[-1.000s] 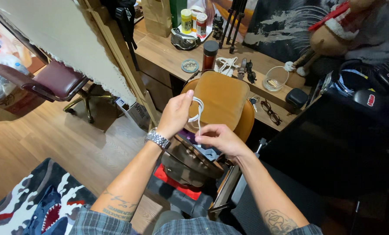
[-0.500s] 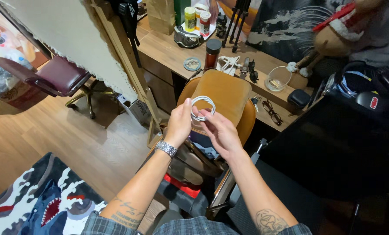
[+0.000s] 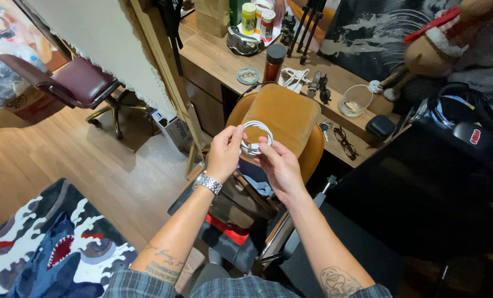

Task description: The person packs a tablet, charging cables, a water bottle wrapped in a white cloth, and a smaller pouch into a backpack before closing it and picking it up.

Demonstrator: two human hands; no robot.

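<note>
A coiled white cable [image 3: 256,134] is held up between both hands above a tan leather chair back [image 3: 285,116]. My left hand [image 3: 224,152], with a metal watch at the wrist, pinches the coil's left side. On the lower right side of the coil, the fingers of my right hand [image 3: 279,165] grip it. Under the hands, on the chair seat, lies a dark bag with red and grey parts [image 3: 241,204].
A wooden desk [image 3: 219,60] behind the chair carries a dark tumbler [image 3: 273,62], a round tin, a white cable bundle, a glass bowl [image 3: 356,100], glasses [image 3: 343,140] and a black case. A maroon chair [image 3: 75,83] stands at left, a shark rug [image 3: 48,248] lower left, a black surface at right.
Both hands rose from the bag on the seat, bringing the white cable up. The cable is now gathered into a neat coil held between both hands.
</note>
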